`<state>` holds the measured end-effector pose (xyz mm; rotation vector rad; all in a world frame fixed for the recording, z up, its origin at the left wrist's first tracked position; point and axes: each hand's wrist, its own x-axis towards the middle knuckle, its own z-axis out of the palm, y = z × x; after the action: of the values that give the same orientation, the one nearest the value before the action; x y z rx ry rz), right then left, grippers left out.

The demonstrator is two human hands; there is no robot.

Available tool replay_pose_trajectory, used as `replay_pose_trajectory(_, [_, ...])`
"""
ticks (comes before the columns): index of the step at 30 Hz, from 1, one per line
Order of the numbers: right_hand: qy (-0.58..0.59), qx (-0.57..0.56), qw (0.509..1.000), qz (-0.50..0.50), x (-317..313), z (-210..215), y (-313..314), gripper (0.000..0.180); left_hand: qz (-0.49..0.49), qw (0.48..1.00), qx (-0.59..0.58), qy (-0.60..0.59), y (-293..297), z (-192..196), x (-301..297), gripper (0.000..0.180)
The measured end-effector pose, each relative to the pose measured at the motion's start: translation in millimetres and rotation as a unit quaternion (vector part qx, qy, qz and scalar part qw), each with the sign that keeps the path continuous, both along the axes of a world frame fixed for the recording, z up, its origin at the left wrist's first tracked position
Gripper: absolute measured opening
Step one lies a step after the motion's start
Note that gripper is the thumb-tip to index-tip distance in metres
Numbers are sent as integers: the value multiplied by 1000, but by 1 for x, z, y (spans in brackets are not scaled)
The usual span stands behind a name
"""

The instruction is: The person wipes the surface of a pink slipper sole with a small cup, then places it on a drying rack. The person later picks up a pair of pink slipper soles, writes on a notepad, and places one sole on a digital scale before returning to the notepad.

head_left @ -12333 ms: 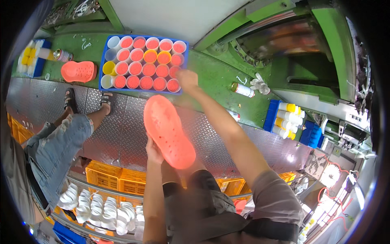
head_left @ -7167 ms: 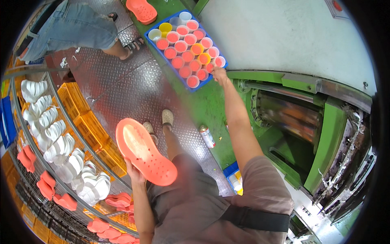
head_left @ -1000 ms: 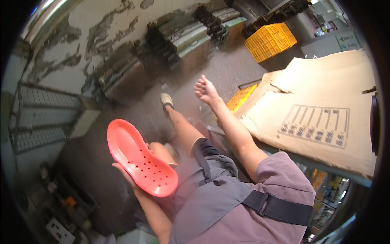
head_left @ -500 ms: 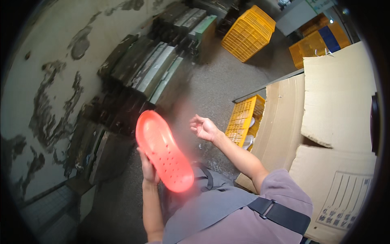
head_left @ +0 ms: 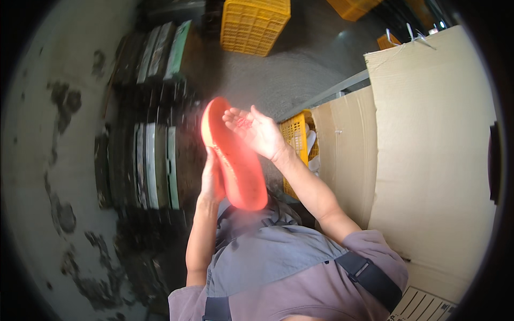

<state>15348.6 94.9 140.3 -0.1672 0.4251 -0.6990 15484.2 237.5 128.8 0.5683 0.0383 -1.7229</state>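
Observation:
A red-orange shoe sole [head_left: 241,176] with a row of marks along its side stands at a slant in front of me. My left hand [head_left: 212,179] is closed round its left edge near the middle. On the sole's other side my right hand [head_left: 259,134] is palm up with its fingers stretched out. Small red bits [head_left: 244,122] lie on that palm. The fingertips overlap the sole's upper part in view; whether they touch it I cannot tell.
Stacked metal blocks [head_left: 155,166] line the stained wall [head_left: 64,160] on the left. At the right are large cardboard sheets [head_left: 428,144] beside a yellow crate [head_left: 293,134] holding pale pieces. Another yellow crate [head_left: 254,27] stands on the floor ahead.
My right hand has come to the sole, turned palm up and opened out, showing the red bits. The sole has tilted more side-on in my left hand. The whole view has turned.

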Motion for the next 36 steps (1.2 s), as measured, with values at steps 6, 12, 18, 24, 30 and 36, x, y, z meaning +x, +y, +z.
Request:
replay_pose_trajectory(6, [-13,-1,993,-114,-40,-3,-195,47,-126,983,-37,-131,-220,12,-32,63])
replay_pose_trajectory(12, [-28,7,987,-155,-50,0,-403,49,-156,963,-67,-210,-430,26,-53,81])
replay_pose_trajectory(18, [-71,1,980,-184,-70,14,-585,48,-177,957,-125,-193,-616,45,-65,91])
replay_pose_trajectory(24, [-7,-8,958,-288,-152,26,-717,50,-249,940,-201,-124,-795,39,-109,90])
replay_pose_trajectory(30, [44,-16,877,-478,-293,47,-798,52,-398,912,-62,-81,-942,21,-221,84])
replay_pose_trajectory(36, [54,-44,825,-561,-482,17,-861,48,-514,856,-36,-35,-1052,-31,-413,74])
